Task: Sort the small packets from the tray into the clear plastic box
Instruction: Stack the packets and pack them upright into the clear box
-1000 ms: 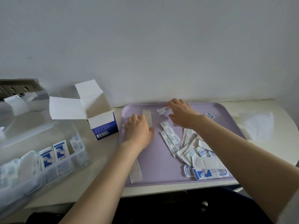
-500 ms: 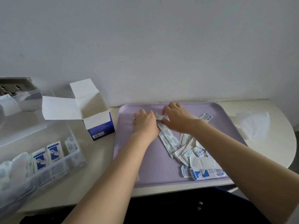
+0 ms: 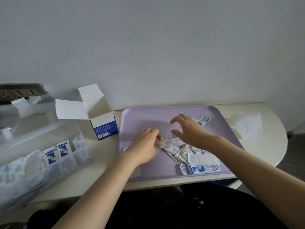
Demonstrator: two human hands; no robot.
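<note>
Left hand [image 3: 145,147] pinches a packet [image 3: 167,143] (grip clamped), right hand [image 3: 189,131] hovers over the tray [image 3: 140,116], fingers spread apart.

Blue-white packets [image 3: 200,169] heaped on lilac tray [image 3: 145,119] (clear box [image 3: 24,184] left).

The tray [image 3: 140,119] is pale lilac; the packets [image 3: 203,168] are white with blue print; the carton [image 3: 105,128] is white and dark blue.
</note>
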